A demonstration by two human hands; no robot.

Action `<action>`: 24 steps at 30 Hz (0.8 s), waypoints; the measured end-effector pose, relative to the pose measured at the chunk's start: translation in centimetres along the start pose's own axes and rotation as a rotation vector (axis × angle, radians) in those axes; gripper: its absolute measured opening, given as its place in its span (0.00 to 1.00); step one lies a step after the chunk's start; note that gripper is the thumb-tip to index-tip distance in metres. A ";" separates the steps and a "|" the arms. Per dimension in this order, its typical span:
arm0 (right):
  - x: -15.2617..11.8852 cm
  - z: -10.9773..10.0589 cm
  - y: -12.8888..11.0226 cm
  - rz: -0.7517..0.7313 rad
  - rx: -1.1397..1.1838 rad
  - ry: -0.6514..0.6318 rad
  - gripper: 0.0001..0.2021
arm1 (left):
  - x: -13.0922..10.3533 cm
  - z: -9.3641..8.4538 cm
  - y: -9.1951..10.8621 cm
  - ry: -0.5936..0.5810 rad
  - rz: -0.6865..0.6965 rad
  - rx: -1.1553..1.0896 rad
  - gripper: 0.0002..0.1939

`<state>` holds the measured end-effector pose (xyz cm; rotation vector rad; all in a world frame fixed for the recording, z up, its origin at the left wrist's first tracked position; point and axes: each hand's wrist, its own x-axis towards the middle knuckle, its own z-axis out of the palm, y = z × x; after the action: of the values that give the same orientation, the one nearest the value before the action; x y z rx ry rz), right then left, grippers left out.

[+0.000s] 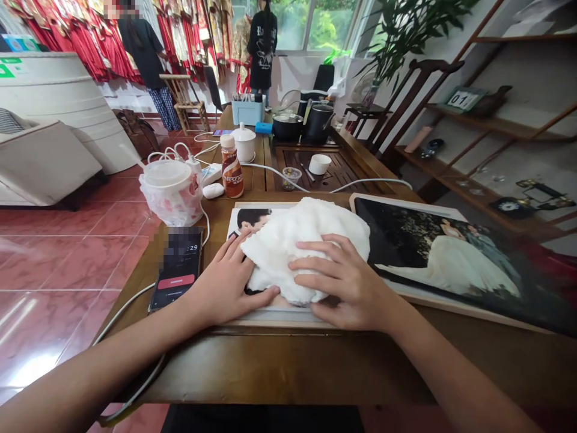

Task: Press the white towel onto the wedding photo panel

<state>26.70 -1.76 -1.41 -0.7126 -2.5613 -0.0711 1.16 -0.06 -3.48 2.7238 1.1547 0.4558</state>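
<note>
A fluffy white cloth [311,228] lies bunched on a framed photo [252,218] at the table's near edge and covers most of the picture. My right hand [342,282] rests on the cloth with bent, spread fingers pressing into it. At the photo's left side, my left hand [232,279] lies flat with its fingers apart, its fingertips at the cloth's left edge and its thumb along the near side. To the right lies a larger framed wedding photo [451,258], partly under my right forearm's line.
Left on the table are a phone [178,267] with a cable, a bagged white tub [171,189] and a coffee bottle [231,168]. Farther back stand a lidded white cup [244,144], a small white cup [320,164] and a dark pot [287,127]. Two people stand near hanging garments.
</note>
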 end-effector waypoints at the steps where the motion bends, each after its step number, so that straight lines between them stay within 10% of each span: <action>1: 0.0 0.0 0.0 -0.011 0.008 -0.002 0.11 | -0.1 0.1 -0.1 -0.001 0.004 -0.004 0.37; 24: -0.4 -0.5 1.7 0.087 -0.053 0.008 0.11 | 0.1 0.0 0.1 0.006 -0.024 -0.006 0.39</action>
<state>28.04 -0.51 -1.31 -0.8417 -2.5253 -0.1135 1.32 -0.08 -3.39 2.7025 1.1837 0.4644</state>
